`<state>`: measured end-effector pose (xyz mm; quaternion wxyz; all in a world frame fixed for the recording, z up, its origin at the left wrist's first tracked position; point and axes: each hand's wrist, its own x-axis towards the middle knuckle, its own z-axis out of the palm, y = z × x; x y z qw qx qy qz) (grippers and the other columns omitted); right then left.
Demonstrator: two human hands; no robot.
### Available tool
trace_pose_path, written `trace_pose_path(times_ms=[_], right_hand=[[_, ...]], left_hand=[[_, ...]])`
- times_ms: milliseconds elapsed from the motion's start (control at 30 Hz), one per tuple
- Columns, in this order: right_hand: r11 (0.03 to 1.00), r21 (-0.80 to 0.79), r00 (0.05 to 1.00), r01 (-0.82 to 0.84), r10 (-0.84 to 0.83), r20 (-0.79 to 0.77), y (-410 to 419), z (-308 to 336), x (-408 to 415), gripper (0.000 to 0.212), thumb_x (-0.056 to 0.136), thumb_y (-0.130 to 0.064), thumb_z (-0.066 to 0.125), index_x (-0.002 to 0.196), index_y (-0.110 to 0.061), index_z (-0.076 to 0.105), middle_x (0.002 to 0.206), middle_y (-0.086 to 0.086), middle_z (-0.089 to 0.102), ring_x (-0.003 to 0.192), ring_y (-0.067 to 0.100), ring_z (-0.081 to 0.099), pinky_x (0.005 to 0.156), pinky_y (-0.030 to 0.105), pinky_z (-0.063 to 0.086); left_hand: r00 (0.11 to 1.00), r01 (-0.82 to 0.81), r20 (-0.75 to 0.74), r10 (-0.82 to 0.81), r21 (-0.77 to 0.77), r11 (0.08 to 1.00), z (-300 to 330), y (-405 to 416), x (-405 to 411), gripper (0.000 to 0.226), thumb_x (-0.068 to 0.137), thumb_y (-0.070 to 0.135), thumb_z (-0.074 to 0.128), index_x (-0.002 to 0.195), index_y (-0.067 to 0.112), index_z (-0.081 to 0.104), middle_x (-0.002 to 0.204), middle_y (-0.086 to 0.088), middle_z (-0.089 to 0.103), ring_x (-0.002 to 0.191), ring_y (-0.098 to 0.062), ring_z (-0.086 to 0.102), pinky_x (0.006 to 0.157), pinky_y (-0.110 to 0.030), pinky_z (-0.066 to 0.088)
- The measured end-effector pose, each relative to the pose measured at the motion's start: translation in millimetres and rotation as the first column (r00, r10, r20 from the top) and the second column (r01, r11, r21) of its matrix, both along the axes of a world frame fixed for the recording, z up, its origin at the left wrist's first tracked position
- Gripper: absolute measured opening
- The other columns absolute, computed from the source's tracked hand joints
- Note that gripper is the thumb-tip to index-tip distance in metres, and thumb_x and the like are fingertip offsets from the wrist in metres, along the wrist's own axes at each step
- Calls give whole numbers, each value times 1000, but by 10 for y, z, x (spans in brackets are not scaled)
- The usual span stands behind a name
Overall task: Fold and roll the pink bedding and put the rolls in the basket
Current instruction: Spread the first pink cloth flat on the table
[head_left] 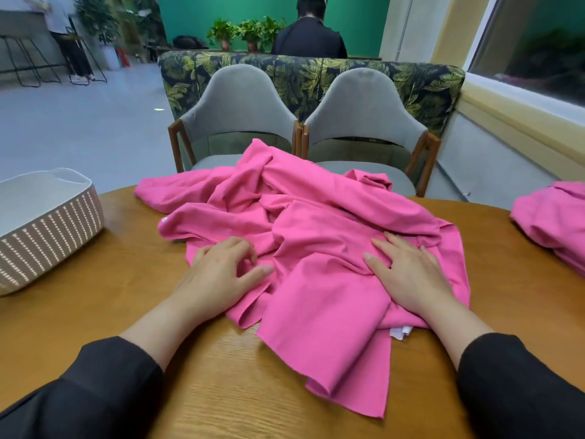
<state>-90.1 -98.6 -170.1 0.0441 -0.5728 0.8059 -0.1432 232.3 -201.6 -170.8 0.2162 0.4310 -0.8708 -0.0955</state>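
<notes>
A crumpled pink sheet (304, 217) lies spread over the middle of the wooden table (104, 299), one corner hanging toward me. My left hand (221, 274) rests on its left edge with the fingers curled into the cloth. Flat on the sheet's right side lies my right hand (408, 274), fingers spread. A second bunch of pink bedding (557, 223) sits at the table's right edge. The woven basket (47, 236) with a white lining stands at the left and looks empty.
Two grey chairs (237, 115) stand across the table, with a leaf-print sofa back (411, 83) behind them. A person in black (308, 36) sits beyond it, facing away. A small white tag (400, 331) shows under the sheet near my right wrist.
</notes>
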Motion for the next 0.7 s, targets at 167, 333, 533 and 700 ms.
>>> trace_pose_path(times_ms=[167,333,533,700], right_hand=[[1000,-23,1000,0,0,-6,-1,1,22,62,96,-66,34,149,-35,42,163,-8,26,151,14,21,123,49,11],[987,-151,998,-55,59,23,9,3,26,32,94,-58,50,116,-39,62,128,-13,53,126,16,46,108,48,34],[976,-204,996,-80,69,-60,28,-2,-24,13,100,-35,46,89,-29,51,95,-5,61,97,27,56,75,40,34],[963,86,951,-257,236,201,326,466,-301,27,98,-37,54,78,-20,55,75,-6,64,77,18,61,74,37,45]], left_hand=[[998,-11,58,10,20,1000,-3,-50,-10,38,89,62,53,66,32,46,127,9,59,114,-14,56,102,-43,42],[995,-59,-85,61,26,998,25,-71,9,35,98,36,59,73,12,64,102,4,66,93,-12,59,83,-32,42],[849,-155,-462,256,247,957,229,105,127,45,102,33,56,63,9,54,57,6,55,54,-6,42,59,-35,38],[892,214,-439,108,621,754,728,289,413,40,82,49,57,54,20,52,57,5,38,52,-9,30,48,-25,28]])
